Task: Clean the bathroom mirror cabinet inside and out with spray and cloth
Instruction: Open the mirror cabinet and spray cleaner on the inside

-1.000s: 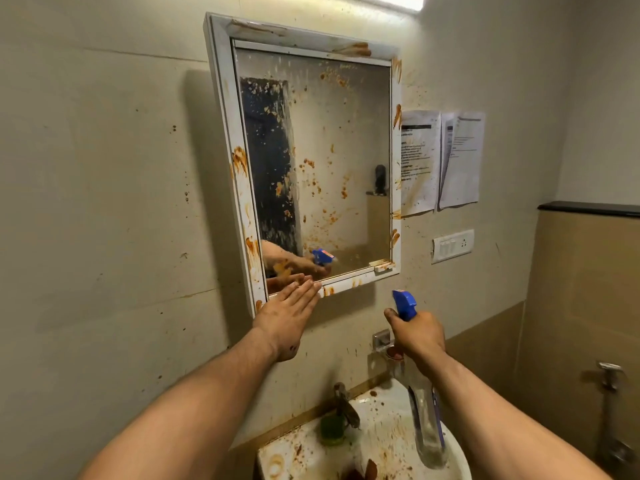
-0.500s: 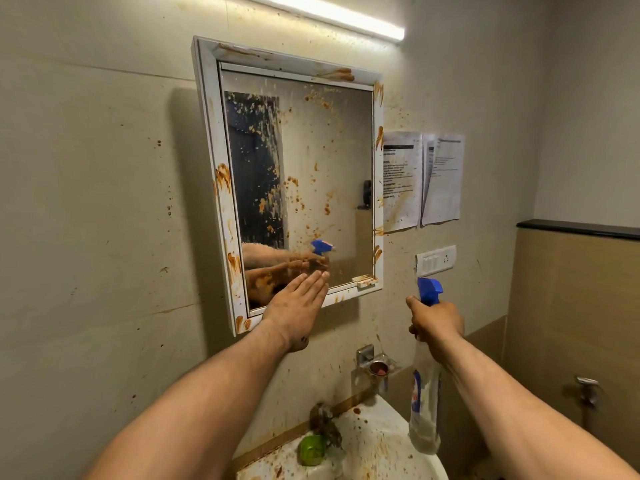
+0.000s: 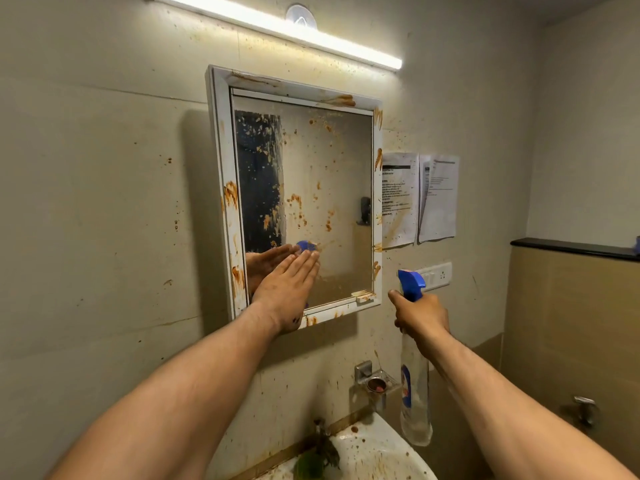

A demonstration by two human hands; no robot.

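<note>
The white-framed mirror cabinet (image 3: 223, 161), splashed with orange-brown stains, hangs at frame centre; the left hand (image 3: 285, 289) lies flat on its lower glass, fingers straight, while the right hand (image 3: 420, 317), lower right of centre, is wrapped round the neck of a clear plastic spray bottle (image 3: 415, 407) with a blue trigger head (image 3: 410, 280). The step looks like wetting the glass: aim the nozzle at the mirror, mist from the top down, and lift the bare palm clear first. The bottle's blue label (image 3: 406, 386) and two printed wall sheets (image 3: 400, 199) are unreadable.
</note>
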